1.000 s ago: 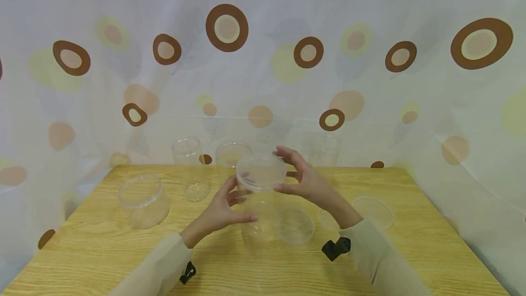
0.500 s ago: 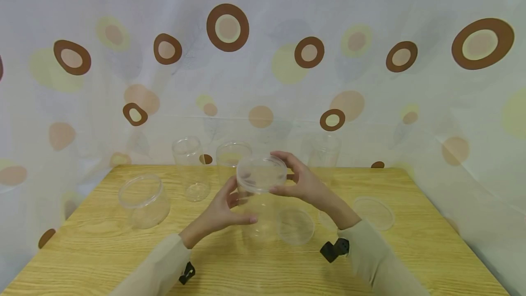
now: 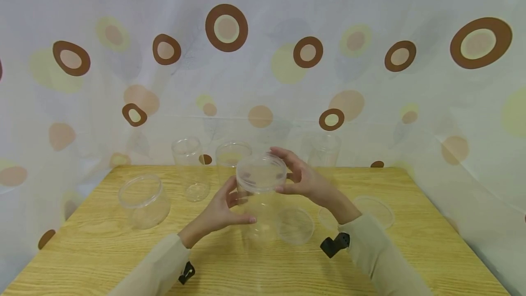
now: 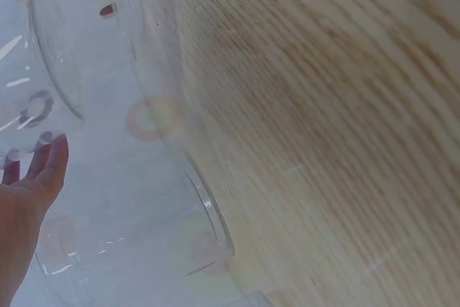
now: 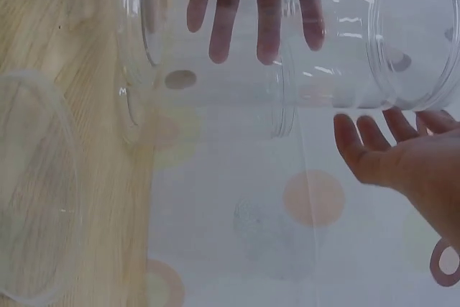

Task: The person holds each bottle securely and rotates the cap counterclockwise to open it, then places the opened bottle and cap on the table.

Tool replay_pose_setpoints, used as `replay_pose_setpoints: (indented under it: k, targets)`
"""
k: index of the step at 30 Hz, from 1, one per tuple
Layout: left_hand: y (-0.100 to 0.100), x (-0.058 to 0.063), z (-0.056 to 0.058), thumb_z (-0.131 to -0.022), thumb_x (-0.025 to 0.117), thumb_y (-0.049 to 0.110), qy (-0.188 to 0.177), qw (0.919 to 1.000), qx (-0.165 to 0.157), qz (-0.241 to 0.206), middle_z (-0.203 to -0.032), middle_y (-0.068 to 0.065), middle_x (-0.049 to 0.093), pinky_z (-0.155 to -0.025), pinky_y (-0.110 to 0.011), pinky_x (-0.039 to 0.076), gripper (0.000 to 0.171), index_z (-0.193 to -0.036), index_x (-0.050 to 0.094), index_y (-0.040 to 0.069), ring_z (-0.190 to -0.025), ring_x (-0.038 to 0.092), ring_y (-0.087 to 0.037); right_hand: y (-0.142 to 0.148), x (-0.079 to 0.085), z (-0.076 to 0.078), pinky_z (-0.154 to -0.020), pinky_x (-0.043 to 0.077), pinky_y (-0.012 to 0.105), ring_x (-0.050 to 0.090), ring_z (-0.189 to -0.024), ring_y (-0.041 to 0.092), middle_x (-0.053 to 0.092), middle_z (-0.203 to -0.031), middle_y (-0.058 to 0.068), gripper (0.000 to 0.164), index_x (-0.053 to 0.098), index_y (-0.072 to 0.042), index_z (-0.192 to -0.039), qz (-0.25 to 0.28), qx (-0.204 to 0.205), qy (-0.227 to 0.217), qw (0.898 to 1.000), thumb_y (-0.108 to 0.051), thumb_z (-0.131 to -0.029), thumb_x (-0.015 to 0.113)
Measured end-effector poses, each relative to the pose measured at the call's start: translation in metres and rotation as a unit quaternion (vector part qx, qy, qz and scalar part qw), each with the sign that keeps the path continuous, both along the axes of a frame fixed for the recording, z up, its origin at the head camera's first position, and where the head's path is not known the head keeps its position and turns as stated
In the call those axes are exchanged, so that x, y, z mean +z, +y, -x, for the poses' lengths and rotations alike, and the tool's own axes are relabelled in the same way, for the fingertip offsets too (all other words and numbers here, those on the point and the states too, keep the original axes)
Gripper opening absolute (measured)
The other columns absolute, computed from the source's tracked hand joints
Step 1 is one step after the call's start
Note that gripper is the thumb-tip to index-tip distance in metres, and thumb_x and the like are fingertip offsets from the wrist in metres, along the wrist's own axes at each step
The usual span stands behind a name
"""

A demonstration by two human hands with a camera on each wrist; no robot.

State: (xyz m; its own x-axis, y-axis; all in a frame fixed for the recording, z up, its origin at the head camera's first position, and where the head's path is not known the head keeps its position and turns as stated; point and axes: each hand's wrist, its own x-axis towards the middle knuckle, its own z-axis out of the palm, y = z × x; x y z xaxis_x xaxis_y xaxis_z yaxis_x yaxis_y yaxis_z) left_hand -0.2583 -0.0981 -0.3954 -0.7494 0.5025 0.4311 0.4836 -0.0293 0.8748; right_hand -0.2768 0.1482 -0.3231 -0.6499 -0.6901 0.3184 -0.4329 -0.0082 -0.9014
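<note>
A tall clear plastic jar (image 3: 260, 214) stands upright at the middle of the table, a clear lid (image 3: 261, 173) sitting over its mouth. My left hand (image 3: 219, 209) grips the jar's body from the left, thumb in front and fingers behind. On the other side, my right hand (image 3: 308, 182) holds the lid's edge between thumb and fingers. Through the clear wall, the right wrist view shows the left fingers (image 5: 267, 16) spread along the jar, with the right hand (image 5: 410, 152) at the lid end. Only part of the left hand (image 4: 36, 185) shows in the left wrist view.
A short wide open jar (image 3: 144, 202) stands at the left. Behind are a slim jar (image 3: 189, 168), another jar (image 3: 233, 154) and a faint tall one (image 3: 324, 150). Loose clear lids lie right of the held jar, including a near lid (image 3: 296, 226) and a far-right lid (image 3: 374, 213).
The right thumb and fingers have shifted slightly along the lid's edge. The left hand and the jar stay nearly where they were.
</note>
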Motion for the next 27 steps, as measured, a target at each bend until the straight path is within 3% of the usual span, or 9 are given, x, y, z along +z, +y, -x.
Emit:
replay_pose_setpoints:
  k: [7, 13, 16, 21, 24, 27]
  targets:
    - [0.0, -0.002, 0.002, -0.07, 0.078, 0.005, 0.013, 0.9994, 0.032, -0.001, -0.14, -0.011, 0.032, -0.097, -0.057, 0.037, 0.092, -0.142, 0.023, 0.019, -0.121, 0.047, -0.035, -0.015, -0.001, -0.018, -0.102, 0.032, 0.052, 0.029, -0.131, 0.027, 0.032, -0.143, 0.009, 0.086, 0.023, -0.016, -0.142, -0.001, -0.164, 0.052, 0.985, -0.023, -0.075, 0.076]
    - [0.001, -0.003, 0.003, -0.07, 0.078, 0.009, 0.01, 0.9996, 0.025, 0.003, -0.141, -0.009, 0.032, -0.098, -0.052, 0.039, 0.092, -0.142, 0.022, 0.022, -0.123, 0.045, -0.036, -0.023, -0.003, -0.024, -0.099, 0.035, 0.049, 0.035, -0.126, 0.025, 0.039, -0.136, 0.009, 0.083, 0.028, -0.011, -0.138, -0.017, -0.204, 0.06, 0.977, -0.026, -0.073, 0.077]
    - [0.001, -0.004, 0.003, -0.071, 0.078, 0.009, 0.006, 0.9999, 0.014, 0.001, -0.142, -0.01, 0.031, -0.098, -0.052, 0.039, 0.094, -0.143, 0.02, 0.023, -0.123, 0.044, -0.038, -0.022, -0.002, -0.022, -0.1, 0.034, 0.05, 0.036, -0.125, 0.026, 0.039, -0.136, 0.009, 0.08, 0.029, -0.012, -0.138, -0.014, -0.183, 0.05, 0.982, -0.027, -0.074, 0.076]
    - [-0.001, -0.003, 0.002, -0.071, 0.078, 0.009, -0.01, 0.9999, -0.011, -0.008, -0.145, -0.01, 0.029, -0.098, -0.058, 0.035, 0.097, -0.145, 0.017, 0.024, -0.123, 0.044, -0.04, -0.011, 0.0, -0.012, -0.094, 0.043, 0.043, 0.038, -0.122, 0.028, 0.032, -0.14, 0.01, 0.077, 0.025, -0.017, -0.14, 0.001, -0.072, -0.007, 0.997, -0.025, -0.079, 0.072]
    - [-0.002, -0.002, 0.001, -0.071, 0.078, 0.009, -0.011, 0.9997, -0.02, -0.004, -0.144, -0.009, 0.029, -0.098, -0.057, 0.036, 0.097, -0.145, 0.017, 0.023, -0.122, 0.045, -0.037, -0.005, 0.0, -0.004, -0.089, 0.047, 0.035, 0.039, -0.121, 0.025, 0.03, -0.14, 0.011, 0.077, 0.023, -0.017, -0.142, 0.001, -0.011, -0.031, 0.999, -0.023, -0.081, 0.07]
    - [-0.001, -0.003, 0.001, -0.07, 0.078, 0.009, -0.007, 0.9998, -0.019, 0.001, -0.144, -0.01, 0.03, -0.098, -0.053, 0.039, 0.098, -0.145, 0.017, 0.022, -0.121, 0.047, -0.036, -0.002, 0.0, 0.0, -0.09, 0.045, 0.034, 0.038, -0.122, 0.022, 0.03, -0.14, 0.011, 0.077, 0.022, -0.017, -0.143, 0.0, 0.017, -0.038, 0.999, -0.021, -0.082, 0.069]
